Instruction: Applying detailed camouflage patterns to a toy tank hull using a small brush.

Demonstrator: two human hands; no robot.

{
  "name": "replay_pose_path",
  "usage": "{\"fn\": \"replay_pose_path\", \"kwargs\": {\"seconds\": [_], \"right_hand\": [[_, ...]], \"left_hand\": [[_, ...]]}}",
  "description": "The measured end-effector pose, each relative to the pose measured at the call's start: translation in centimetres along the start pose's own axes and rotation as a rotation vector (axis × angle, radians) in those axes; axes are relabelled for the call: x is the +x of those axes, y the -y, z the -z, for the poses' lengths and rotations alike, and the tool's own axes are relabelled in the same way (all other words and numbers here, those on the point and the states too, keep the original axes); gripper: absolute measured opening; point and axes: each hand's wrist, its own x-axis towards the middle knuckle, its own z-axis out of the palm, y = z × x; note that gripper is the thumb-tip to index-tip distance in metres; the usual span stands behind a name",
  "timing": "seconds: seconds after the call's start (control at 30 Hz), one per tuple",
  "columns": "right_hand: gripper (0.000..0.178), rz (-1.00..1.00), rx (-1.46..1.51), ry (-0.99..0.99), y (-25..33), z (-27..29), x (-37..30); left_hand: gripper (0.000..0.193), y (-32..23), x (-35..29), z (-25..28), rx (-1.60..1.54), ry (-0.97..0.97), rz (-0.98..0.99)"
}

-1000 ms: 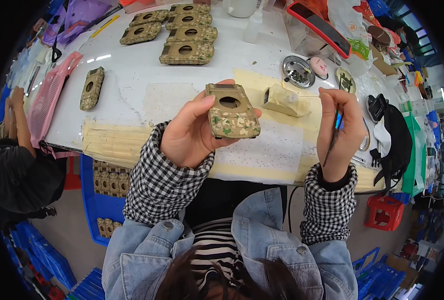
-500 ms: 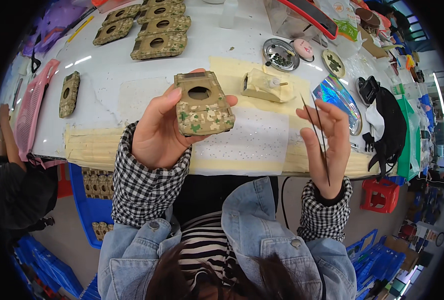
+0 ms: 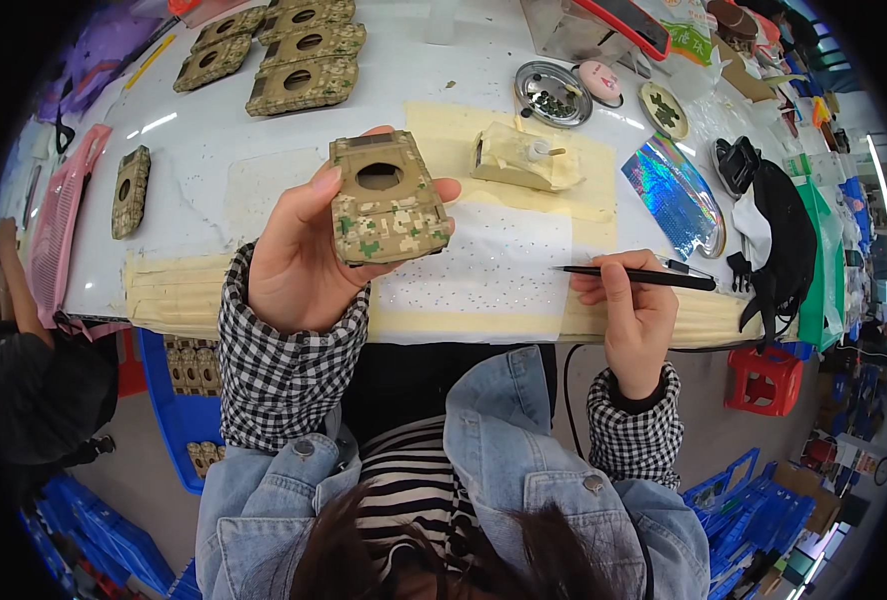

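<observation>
My left hand [image 3: 299, 250] grips a model tank hull [image 3: 389, 225] in beige and green pixel camouflage, with a round hole in its upper face. The hull is tilted above a white sheet [image 3: 494, 245] dotted with tiny specks. In my right hand [image 3: 634, 315] are black tweezers [image 3: 644, 276], held like a pen, their fine tips pointing left over the sheet. Seen side-on, the prongs look like one, so any gap between them is hidden. Beyond the sheet lies a plain tan model part [image 3: 527, 160] with a small knob on top.
Several camouflaged hulls [image 3: 304, 85] stand at the back left, with another hull [image 3: 131, 192] nearer. A metal dish [image 3: 539, 72] of small dark parts and a cream dish [image 3: 664, 112] of green parts lie back right. Right of the sheet are shiny film [image 3: 669, 190] and a black bag [image 3: 779, 240].
My right hand has turned over and come down closer to the sheet; the tweezers swung from upright to nearly level, pointing left. My left hand and the hull shifted slightly left.
</observation>
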Motion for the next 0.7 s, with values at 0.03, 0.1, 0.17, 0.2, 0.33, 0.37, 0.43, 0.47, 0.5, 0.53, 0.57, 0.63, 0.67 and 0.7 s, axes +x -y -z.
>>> {"fn": "replay_pose_path", "kwargs": {"seconds": [0.03, 0.1, 0.17, 0.2, 0.33, 0.37, 0.43, 0.47, 0.5, 0.53, 0.57, 0.63, 0.67, 0.7], "right_hand": [[0.017, -0.003, 0.0, -0.002, 0.0, -0.07, 0.02], [0.017, -0.01, -0.004, -0.009, 0.08, -0.12, 0.02], [0.018, -0.01, -0.012, -0.011, 0.1, -0.15, 0.03], [0.018, -0.01, -0.016, -0.012, 0.09, -0.15, 0.02], [0.018, -0.016, -0.021, -0.016, 0.06, -0.18, -0.02], [0.018, -0.016, -0.021, -0.015, 0.01, -0.16, -0.02], [0.017, -0.017, -0.018, -0.012, 0.01, -0.21, 0.0], [0.017, -0.018, -0.014, -0.012, 0.04, -0.24, 0.02], [0.017, -0.02, -0.011, -0.012, 0.04, -0.24, 0.02], [0.017, -0.017, -0.012, -0.013, 0.02, -0.23, 0.02], [0.017, -0.015, -0.014, -0.015, 0.01, -0.23, 0.01], [0.017, -0.011, -0.015, -0.013, 0.01, -0.24, 0.0], [0.017, -0.011, -0.016, -0.011, 0.02, -0.22, -0.01], [0.017, -0.011, -0.016, -0.009, 0.01, -0.21, -0.01]], "left_hand": [[0.05, 0.04, -0.03, 0.05, -0.027, -0.007, -0.009], [0.05, 0.05, -0.03, 0.2, -0.025, 0.005, -0.008], [0.054, -0.06, -0.03, 0.42, 0.032, 0.045, 0.009], [0.054, -0.01, -0.02, 0.3, 0.044, 0.024, 0.007], [0.054, 0.16, -0.05, -0.03, 0.063, -0.02, -0.003], [0.054, 0.18, -0.06, -0.02, 0.06, -0.021, -0.005], [0.054, 0.16, -0.09, -0.08, 0.073, -0.031, -0.008], [0.054, 0.13, -0.11, -0.1, 0.079, -0.037, -0.01], [0.054, 0.13, -0.08, -0.08, 0.083, -0.035, -0.009], [0.054, 0.13, -0.05, -0.05, 0.086, -0.034, -0.008], [0.054, 0.13, -0.02, -0.02, 0.09, -0.033, -0.007], [0.054, 0.1, -0.04, 0.14, 0.072, -0.011, -0.006], [0.054, 0.08, -0.05, 0.18, 0.063, -0.001, -0.005], [0.054, 0.06, -0.06, 0.15, 0.073, -0.007, -0.006]]}}
